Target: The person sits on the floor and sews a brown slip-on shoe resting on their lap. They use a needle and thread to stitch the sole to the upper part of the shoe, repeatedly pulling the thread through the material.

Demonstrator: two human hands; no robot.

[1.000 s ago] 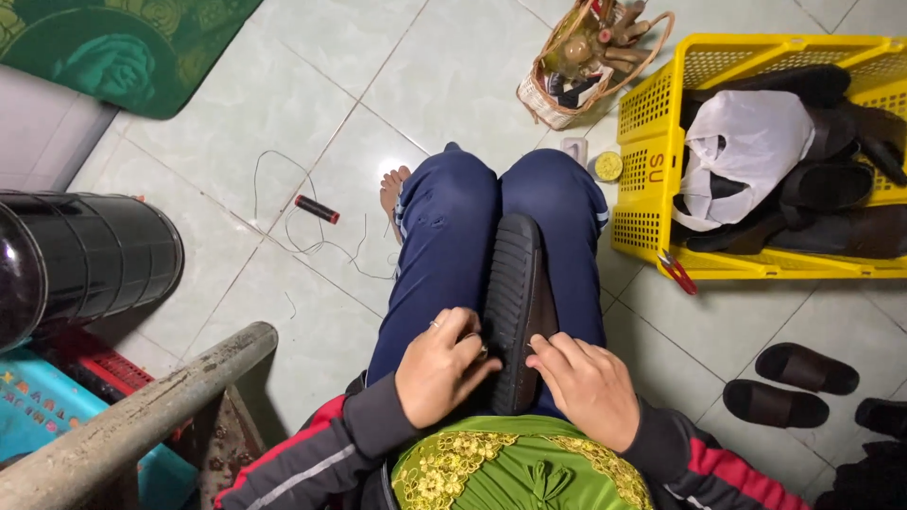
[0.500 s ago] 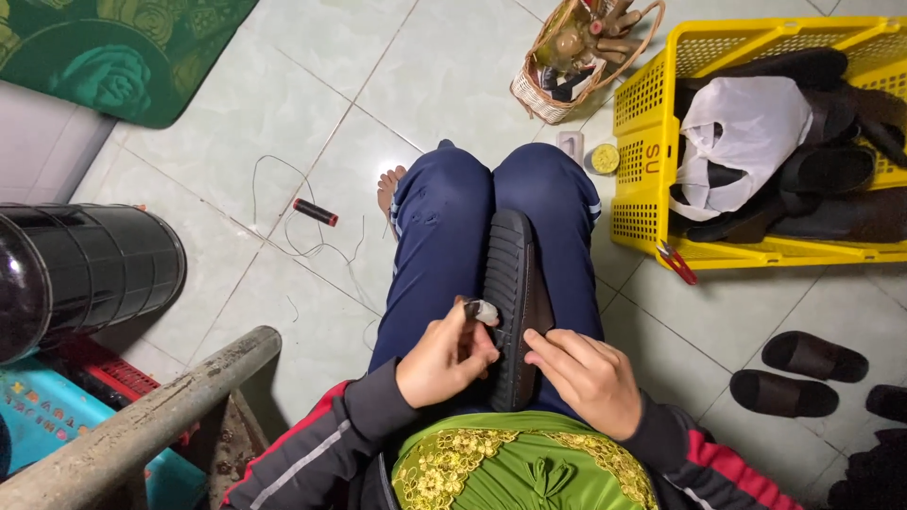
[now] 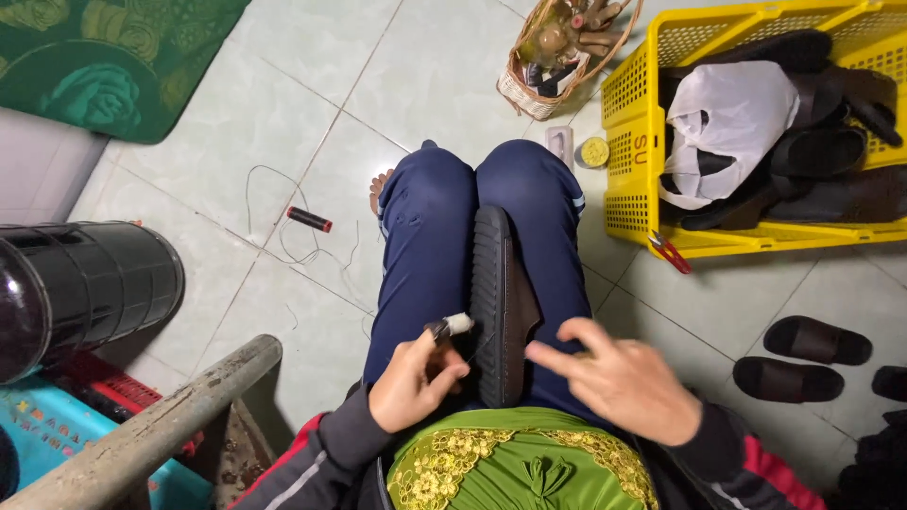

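Left hand (image 3: pixel 411 382) had its fingers pinched on a small white-tipped tool (image 3: pixel 452 326), right beside the black shoe (image 3: pixel 499 302) wedged between the knees. Right hand (image 3: pixel 624 378) hovered with fingers spread, holding nothing. Farther out, a thread spool (image 3: pixel 309 219) on the floor and a yellow basket (image 3: pixel 642 161).

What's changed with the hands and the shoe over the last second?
The left hand has come off the shoe and drawn back to its left side, now pinching a small white-tipped tool. The right hand lifted its fingers, one pointing toward the shoe. The shoe stays wedged between the knees.
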